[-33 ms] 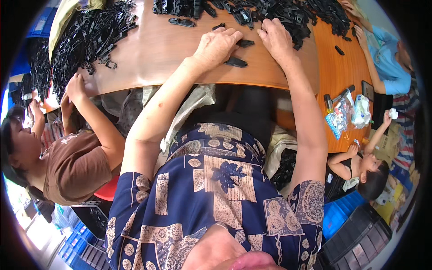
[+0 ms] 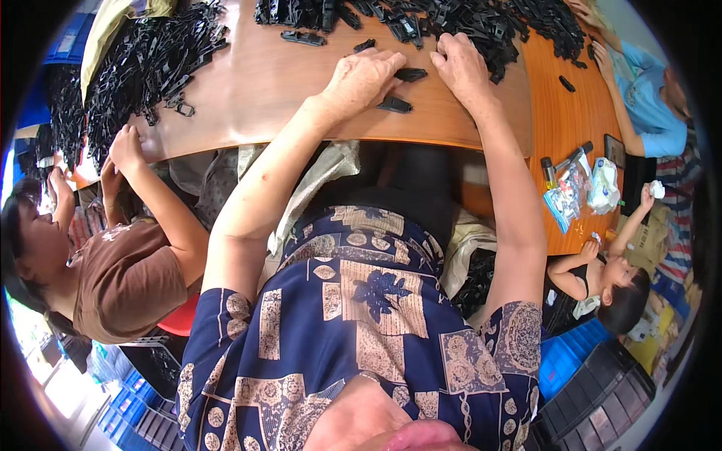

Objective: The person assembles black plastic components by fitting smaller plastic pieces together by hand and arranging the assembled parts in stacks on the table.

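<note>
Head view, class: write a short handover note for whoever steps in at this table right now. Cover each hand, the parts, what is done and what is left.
Left hand: palm down on the wooden table, fingertips at a loose black plastic part; grip unclear.
Right hand: at the edge of the big pile of black parts; grip unclear.
Another single part lies near the left hand.
Done: a few pieces lie apart from the pile.
Left: most parts remain heaped.

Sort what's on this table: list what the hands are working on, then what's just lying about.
In hand:
left hand
right hand
black plastic piece between them
second black piece
heap of black pieces

Lying about:
plastic bags
dark tubes
stray black piece
</note>
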`<action>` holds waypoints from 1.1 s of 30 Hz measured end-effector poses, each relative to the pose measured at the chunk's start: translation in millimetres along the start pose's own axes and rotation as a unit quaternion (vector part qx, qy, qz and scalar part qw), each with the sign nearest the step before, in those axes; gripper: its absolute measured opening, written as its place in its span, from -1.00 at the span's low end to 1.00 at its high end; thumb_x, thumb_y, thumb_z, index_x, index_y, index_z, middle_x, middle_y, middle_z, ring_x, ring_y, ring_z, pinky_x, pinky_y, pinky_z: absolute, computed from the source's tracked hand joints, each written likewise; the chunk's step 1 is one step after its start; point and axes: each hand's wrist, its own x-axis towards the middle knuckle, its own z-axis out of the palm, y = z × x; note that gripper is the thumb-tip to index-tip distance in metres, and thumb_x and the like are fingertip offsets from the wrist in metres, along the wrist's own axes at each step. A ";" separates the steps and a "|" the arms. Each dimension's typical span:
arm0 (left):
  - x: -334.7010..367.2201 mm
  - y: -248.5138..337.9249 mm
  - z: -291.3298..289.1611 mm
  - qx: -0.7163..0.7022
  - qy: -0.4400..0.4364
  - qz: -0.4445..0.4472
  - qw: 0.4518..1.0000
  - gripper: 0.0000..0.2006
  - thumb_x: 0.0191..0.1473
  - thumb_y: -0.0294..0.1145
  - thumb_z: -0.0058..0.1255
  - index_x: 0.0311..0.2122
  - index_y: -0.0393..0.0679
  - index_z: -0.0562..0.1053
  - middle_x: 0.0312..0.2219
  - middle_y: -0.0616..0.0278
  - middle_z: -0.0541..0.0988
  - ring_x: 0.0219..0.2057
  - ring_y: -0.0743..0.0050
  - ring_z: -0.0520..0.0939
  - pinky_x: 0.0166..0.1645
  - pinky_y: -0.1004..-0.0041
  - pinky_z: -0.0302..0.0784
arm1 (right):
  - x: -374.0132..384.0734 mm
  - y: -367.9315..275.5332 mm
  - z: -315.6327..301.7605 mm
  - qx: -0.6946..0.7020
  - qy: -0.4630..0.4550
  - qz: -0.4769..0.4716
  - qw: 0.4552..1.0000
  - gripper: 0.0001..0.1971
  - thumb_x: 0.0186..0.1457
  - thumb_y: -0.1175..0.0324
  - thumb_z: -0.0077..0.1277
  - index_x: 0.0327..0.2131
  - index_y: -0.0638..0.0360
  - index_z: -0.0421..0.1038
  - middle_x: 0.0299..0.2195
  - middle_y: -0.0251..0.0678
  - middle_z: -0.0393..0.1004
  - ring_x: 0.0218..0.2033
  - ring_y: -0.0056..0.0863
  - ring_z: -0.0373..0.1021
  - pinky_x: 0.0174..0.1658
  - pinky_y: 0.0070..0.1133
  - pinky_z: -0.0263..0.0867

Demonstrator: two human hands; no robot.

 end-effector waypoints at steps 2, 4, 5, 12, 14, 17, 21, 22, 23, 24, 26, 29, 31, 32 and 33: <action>-0.3 1.9 -6.1 -0.024 -0.053 -0.010 0.998 -0.76 0.14 -0.35 0.09 -0.07 -0.04 0.45 -0.17 0.24 0.58 -0.04 0.11 0.57 -0.03 0.16 0.51 | -6.1 0.9 1.0 0.157 -0.017 0.074 0.985 -0.80 0.11 0.43 0.13 -0.17 0.12 0.44 -0.22 -0.20 0.49 -0.30 -0.29 0.50 -0.16 -0.40 0.44; -1.8 0.7 -5.1 -0.028 -0.070 0.010 0.997 -0.77 0.15 -0.33 0.09 -0.08 -0.04 0.45 -0.19 0.25 0.58 -0.04 0.11 0.57 -0.02 0.16 0.50 | -22.1 1.7 -1.6 0.250 -0.017 0.148 0.957 -0.75 0.10 0.49 0.11 -0.11 0.13 0.46 -0.23 -0.25 0.54 -0.29 -0.46 0.47 -0.16 -0.49 0.42; -1.1 -2.0 -5.5 -0.030 -0.070 0.015 0.997 -0.75 0.16 -0.31 0.09 -0.06 -0.04 0.46 -0.19 0.24 0.55 -0.04 0.13 0.56 -0.02 0.17 0.51 | -28.0 3.9 -4.7 0.320 -0.017 0.157 0.934 -0.74 0.09 0.42 0.13 -0.11 0.14 0.46 -0.22 -0.27 0.55 -0.25 -0.37 0.49 -0.14 -0.45 0.42; -9.5 -11.3 -3.1 -0.039 -0.016 0.005 0.999 -0.71 0.13 -0.26 0.13 -0.04 -0.06 0.47 -0.22 0.19 0.48 -0.11 0.05 0.57 -0.06 0.18 0.53 | -66.8 12.6 -33.4 0.121 -0.005 0.003 0.993 -0.81 0.06 0.38 0.19 -0.23 0.16 0.52 -0.27 -0.27 0.53 -0.20 -0.21 0.42 -0.09 -0.37 0.33; -16.0 -11.3 -0.4 -0.070 0.028 -0.032 0.997 -0.73 0.09 -0.27 0.17 -0.11 -0.08 0.48 -0.23 0.16 0.47 -0.16 -0.01 0.57 -0.11 0.15 0.53 | -68.1 8.9 -45.0 0.080 -0.015 -0.009 0.997 -0.80 0.05 0.37 0.19 -0.24 0.17 0.52 -0.30 -0.27 0.51 -0.19 -0.20 0.40 -0.09 -0.36 0.30; -19.1 -9.6 -0.9 -0.073 0.028 -0.033 0.996 -0.75 0.06 -0.32 0.20 -0.18 -0.13 0.47 -0.27 0.13 0.46 -0.20 -0.03 0.57 -0.14 0.14 0.53 | -59.8 3.6 -61.3 0.003 -0.048 -0.030 0.998 -0.80 0.05 0.35 0.20 -0.25 0.19 0.52 -0.34 -0.27 0.49 -0.19 -0.19 0.38 -0.09 -0.35 0.29; -20.9 -9.8 1.6 -0.093 0.038 -0.023 0.995 -0.78 0.05 -0.34 0.19 -0.21 -0.14 0.47 -0.32 0.16 0.46 -0.22 0.00 0.57 -0.15 0.15 0.52 | -48.0 -14.7 -64.6 0.172 -0.072 -0.008 0.982 -0.82 0.06 0.33 0.18 -0.28 0.18 0.52 -0.36 -0.27 0.49 -0.23 -0.20 0.41 -0.14 -0.35 0.34; -21.0 -9.5 1.3 -0.096 0.039 -0.026 0.994 -0.78 0.05 -0.34 0.19 -0.21 -0.14 0.47 -0.32 0.16 0.46 -0.22 0.00 0.57 -0.15 0.15 0.52 | -45.2 -22.9 -64.6 0.172 -0.076 -0.009 0.982 -0.82 0.06 0.33 0.18 -0.28 0.18 0.52 -0.36 -0.27 0.49 -0.23 -0.20 0.41 -0.14 -0.35 0.34; -20.5 -9.4 1.0 -0.099 0.038 -0.024 0.994 -0.79 0.05 -0.35 0.19 -0.21 -0.14 0.48 -0.33 0.16 0.47 -0.22 0.01 0.57 -0.16 0.15 0.52 | -42.2 -31.6 -64.6 0.156 -0.087 -0.037 0.983 -0.82 0.06 0.33 0.18 -0.28 0.18 0.52 -0.37 -0.26 0.50 -0.25 -0.21 0.43 -0.18 -0.35 0.35; -19.9 -9.3 0.8 -0.102 0.036 -0.021 0.994 -0.80 0.05 -0.36 0.18 -0.22 -0.13 0.48 -0.34 0.17 0.47 -0.23 0.02 0.57 -0.16 0.16 0.52 | -39.8 -35.8 -63.8 0.140 -0.097 -0.065 0.983 -0.83 0.07 0.33 0.17 -0.28 0.17 0.52 -0.38 -0.25 0.50 -0.27 -0.21 0.44 -0.21 -0.35 0.37; -18.9 -8.0 0.0 -0.101 0.039 -0.017 0.994 -0.80 0.05 -0.36 0.18 -0.22 -0.13 0.49 -0.34 0.17 0.48 -0.22 0.02 0.57 -0.17 0.17 0.52 | -37.2 -35.7 -61.2 0.093 -0.101 -0.111 0.984 -0.83 0.07 0.32 0.17 -0.30 0.17 0.49 -0.40 -0.25 0.52 -0.33 -0.20 0.47 -0.28 -0.35 0.39; -19.2 -9.9 1.1 -0.105 0.043 -0.008 0.994 -0.80 0.05 -0.37 0.17 -0.20 -0.13 0.50 -0.34 0.18 0.49 -0.22 0.04 0.57 -0.17 0.19 0.52 | -35.3 -36.4 -64.9 0.065 -0.147 -0.099 0.982 -0.83 0.08 0.31 0.17 -0.34 0.17 0.45 -0.41 -0.24 0.51 -0.35 -0.17 0.48 -0.33 -0.33 0.39; -17.4 -9.3 0.1 -0.113 0.044 0.001 0.993 -0.80 0.05 -0.38 0.17 -0.20 -0.13 0.51 -0.34 0.18 0.49 -0.21 0.05 0.57 -0.17 0.19 0.52 | -33.6 -38.0 -66.9 0.090 -0.148 -0.103 0.979 -0.81 0.07 0.31 0.17 -0.38 0.17 0.40 -0.43 -0.22 0.51 -0.39 -0.12 0.49 -0.37 -0.30 0.39; -16.6 -8.0 -2.9 -0.114 0.037 -0.001 0.993 -0.80 0.04 -0.38 0.17 -0.20 -0.13 0.51 -0.34 0.19 0.49 -0.20 0.06 0.57 -0.17 0.19 0.52 | -34.5 -37.8 -64.5 0.087 -0.146 -0.101 0.980 -0.81 0.07 0.31 0.17 -0.38 0.17 0.40 -0.43 -0.22 0.51 -0.39 -0.12 0.49 -0.37 -0.30 0.39; -16.0 -7.1 -5.4 -0.115 0.030 -0.002 0.993 -0.80 0.04 -0.38 0.16 -0.19 -0.13 0.51 -0.34 0.20 0.49 -0.20 0.07 0.58 -0.17 0.18 0.52 | -36.1 -37.4 -58.5 0.098 -0.140 -0.103 0.980 -0.81 0.07 0.30 0.17 -0.38 0.17 0.39 -0.43 -0.21 0.51 -0.39 -0.11 0.49 -0.36 -0.30 0.39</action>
